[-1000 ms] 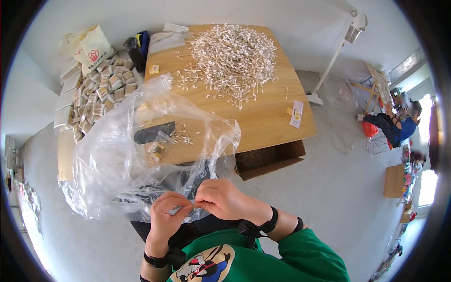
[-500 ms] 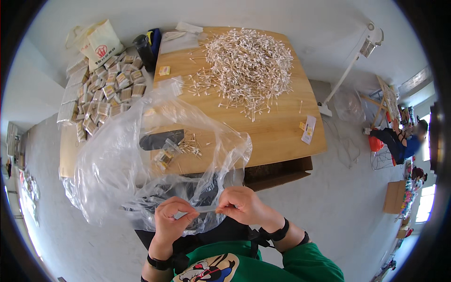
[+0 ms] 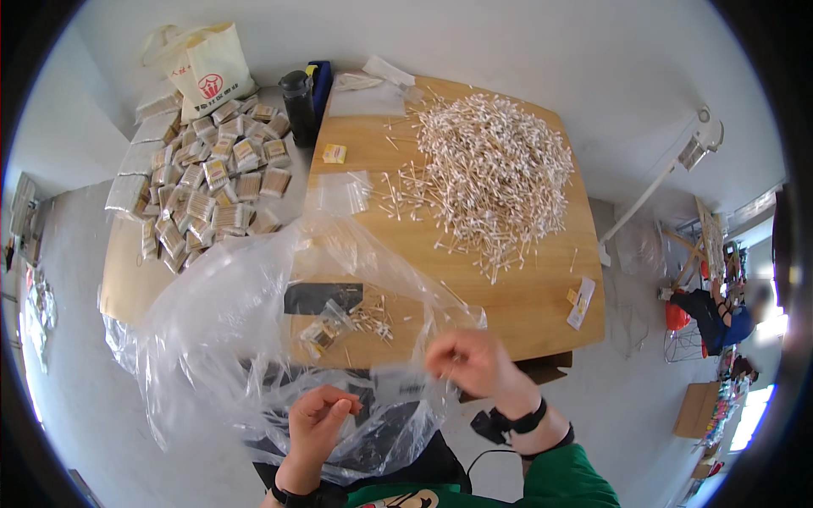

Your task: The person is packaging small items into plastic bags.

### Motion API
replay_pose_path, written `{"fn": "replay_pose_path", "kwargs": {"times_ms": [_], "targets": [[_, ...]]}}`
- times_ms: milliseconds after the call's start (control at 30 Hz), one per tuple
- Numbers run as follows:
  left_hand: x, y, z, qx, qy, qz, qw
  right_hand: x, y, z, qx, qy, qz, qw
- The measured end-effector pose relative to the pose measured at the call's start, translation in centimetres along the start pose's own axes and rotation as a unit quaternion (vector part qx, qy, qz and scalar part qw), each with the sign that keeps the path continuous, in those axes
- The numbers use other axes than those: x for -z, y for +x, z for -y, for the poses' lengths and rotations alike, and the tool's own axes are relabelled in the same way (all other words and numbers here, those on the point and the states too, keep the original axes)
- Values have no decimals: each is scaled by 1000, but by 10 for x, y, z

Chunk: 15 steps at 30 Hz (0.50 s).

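Note:
A large clear plastic bag (image 3: pixel 203 339) spreads over the near left of the table and down across my lap. Low in front of me, my left hand (image 3: pixel 320 427) is closed, thumb against the fingers, over the bag; what it pinches, if anything, is too small to make out. Higher and to the right, my right hand (image 3: pixel 470 362) is blurred, its fingers curled together. A smeared, see-through piece of plastic (image 3: pixel 398 383) with dark marks extends leftward from its fingertips. Beyond, a small clear packet (image 3: pixel 325 330) lies beside loose cotton swabs (image 3: pixel 373 319).
A large heap of cotton swabs (image 3: pixel 500 178) covers the table's far right. Many packed swab bundles (image 3: pixel 216 182) pile up at left, near a cloth bag (image 3: pixel 207 72) and black bottle (image 3: pixel 298 108). A lamp stand (image 3: pixel 648 190) stands right; a person (image 3: pixel 732 317) sits farther off.
My hands have come apart from the strip of plastic pinched between them. The right hand moved up and right; the left is slightly lower. The whole view has shifted.

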State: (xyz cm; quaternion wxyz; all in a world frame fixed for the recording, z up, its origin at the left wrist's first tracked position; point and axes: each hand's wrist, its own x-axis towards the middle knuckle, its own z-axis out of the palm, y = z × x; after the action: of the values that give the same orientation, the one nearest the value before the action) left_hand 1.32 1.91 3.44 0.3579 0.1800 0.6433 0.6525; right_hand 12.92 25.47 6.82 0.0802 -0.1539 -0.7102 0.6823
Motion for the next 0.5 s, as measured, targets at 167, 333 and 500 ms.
{"fn": "replay_pose_path", "kwargs": {"times_ms": [167,333,500], "targets": [[14,5,16,38,-53,-7,998,58,133,-10,-16,94,-200,975],[18,5,15,95,-99,-18,990,89,263,-29,43,43,-268,962],[17,13,3,83,-141,-11,987,100,352,-47,49,0,-294,954]]}}
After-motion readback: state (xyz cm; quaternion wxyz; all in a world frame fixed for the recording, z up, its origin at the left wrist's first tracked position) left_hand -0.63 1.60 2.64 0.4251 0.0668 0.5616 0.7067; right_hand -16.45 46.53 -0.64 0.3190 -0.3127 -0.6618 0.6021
